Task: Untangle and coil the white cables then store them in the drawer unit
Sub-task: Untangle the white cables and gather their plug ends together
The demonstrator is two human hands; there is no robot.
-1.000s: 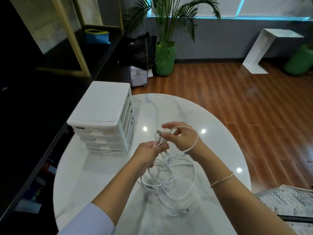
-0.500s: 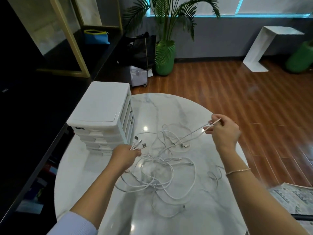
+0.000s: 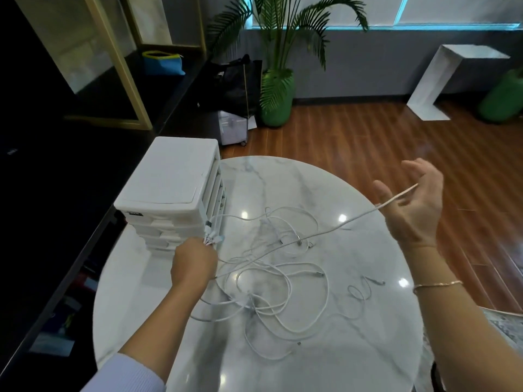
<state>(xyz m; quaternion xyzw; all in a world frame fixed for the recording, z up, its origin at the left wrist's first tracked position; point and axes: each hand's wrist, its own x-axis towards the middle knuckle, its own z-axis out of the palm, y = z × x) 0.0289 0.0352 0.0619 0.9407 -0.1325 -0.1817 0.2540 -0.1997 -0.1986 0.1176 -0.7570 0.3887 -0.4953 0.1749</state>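
My hands have pulled wide apart: left hand (image 3: 194,264) fisted on a bunch of plug ends beside the drawers (image 3: 169,188), right hand (image 3: 414,203) now open, one strand draped across its fingers. The cables (image 3: 271,287) lie between them on the table (image 3: 353,349), spread looser but still tangled, so no coiling yet.

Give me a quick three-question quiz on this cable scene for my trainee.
1. True or false: the left hand grips a bunch of cable ends beside the drawer unit.
2. The right hand is: A) a closed fist, B) open with one cable running across its fingers, C) resting flat on the table.
3. Fill in: most of the cables lie in a loose ____ on the table.

Key: 1 true; 2 B; 3 tangle.
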